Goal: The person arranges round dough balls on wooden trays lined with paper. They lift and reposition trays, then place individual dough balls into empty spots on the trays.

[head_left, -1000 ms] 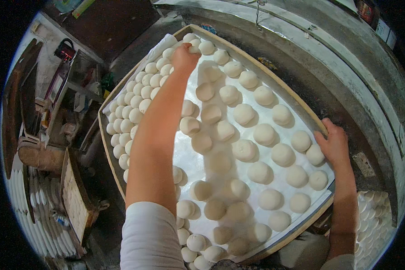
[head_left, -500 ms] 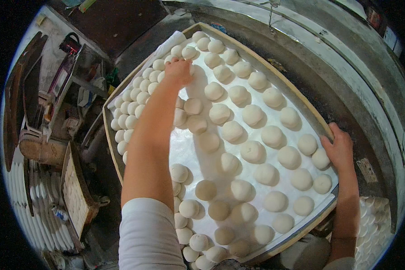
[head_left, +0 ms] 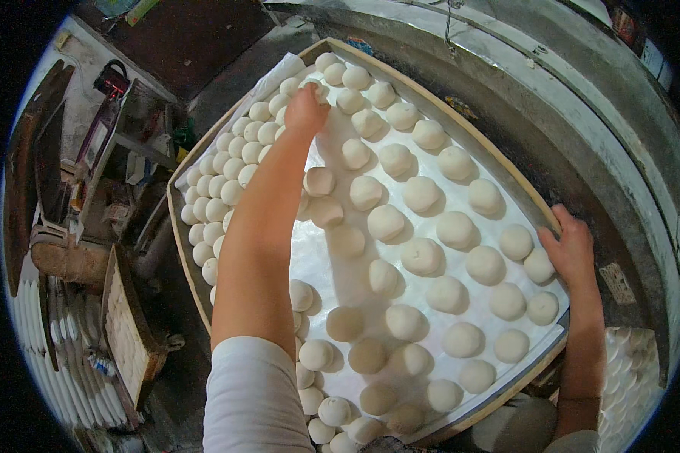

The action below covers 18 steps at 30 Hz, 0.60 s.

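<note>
A large wooden-rimmed tray [head_left: 517, 181], lined with white sheeting, holds many round white dough balls [head_left: 421, 194]. My left arm reaches across it, and my left hand [head_left: 307, 113] is closed over a dough ball [head_left: 319, 91] near the far corner; the hand partly covers that ball and some fingertips are hidden. Along the left side the balls sit packed against each other, while those in the middle and on the right are spaced apart. My right hand [head_left: 570, 248] grips the tray's right rim, thumb on the inner side. My left forearm hides part of the tray.
Left of the tray stand a cluttered shelf [head_left: 132, 162], a padded brown seat-like piece [head_left: 72, 251] and a smaller wooden-framed board [head_left: 128, 325]. White rod-like pieces [head_left: 64, 370] lie at lower left. A grey ledge [head_left: 582, 98] curves past the far right, and a white patterned surface [head_left: 629, 385] shows at lower right.
My left hand has moved a little farther toward the tray's far corner, and its fingers have come onto a dough ball there. My right hand stays on the rim.
</note>
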### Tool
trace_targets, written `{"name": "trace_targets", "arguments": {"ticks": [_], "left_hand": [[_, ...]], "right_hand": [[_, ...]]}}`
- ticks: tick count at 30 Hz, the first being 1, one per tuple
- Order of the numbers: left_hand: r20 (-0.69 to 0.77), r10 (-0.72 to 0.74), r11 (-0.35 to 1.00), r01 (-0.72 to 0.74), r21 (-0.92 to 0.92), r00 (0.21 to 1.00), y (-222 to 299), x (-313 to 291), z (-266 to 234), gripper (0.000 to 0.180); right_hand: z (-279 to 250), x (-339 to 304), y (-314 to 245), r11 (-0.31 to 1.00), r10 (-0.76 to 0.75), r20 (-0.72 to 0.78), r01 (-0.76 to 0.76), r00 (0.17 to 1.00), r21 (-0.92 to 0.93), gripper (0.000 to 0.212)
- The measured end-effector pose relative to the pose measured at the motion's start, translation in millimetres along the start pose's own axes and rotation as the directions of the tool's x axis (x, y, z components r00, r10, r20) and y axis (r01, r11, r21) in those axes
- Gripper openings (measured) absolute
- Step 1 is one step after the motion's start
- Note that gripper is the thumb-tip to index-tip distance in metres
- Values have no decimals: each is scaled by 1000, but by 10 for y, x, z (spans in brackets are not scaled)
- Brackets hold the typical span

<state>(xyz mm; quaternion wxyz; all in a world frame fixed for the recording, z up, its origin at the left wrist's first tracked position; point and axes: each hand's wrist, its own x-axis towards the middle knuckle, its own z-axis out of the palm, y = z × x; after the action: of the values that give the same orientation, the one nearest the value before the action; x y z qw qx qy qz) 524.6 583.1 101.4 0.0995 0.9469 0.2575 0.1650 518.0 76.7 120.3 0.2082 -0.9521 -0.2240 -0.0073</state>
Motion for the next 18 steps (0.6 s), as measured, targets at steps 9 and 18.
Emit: {"name": "trace_targets", "arguments": {"ticks": [9, 18], "left_hand": [[-76, -10, 930, -19, -367, 997, -488, 310, -58, 34], [17, 100, 881, -96, 462, 995, -583, -594, -383, 49]], "right_hand": [[-27, -38, -146, 1000, 20, 3, -20, 1000, 9, 28], [-19, -11, -54, 1000, -17, 1, 17, 1000, 5, 34]]}}
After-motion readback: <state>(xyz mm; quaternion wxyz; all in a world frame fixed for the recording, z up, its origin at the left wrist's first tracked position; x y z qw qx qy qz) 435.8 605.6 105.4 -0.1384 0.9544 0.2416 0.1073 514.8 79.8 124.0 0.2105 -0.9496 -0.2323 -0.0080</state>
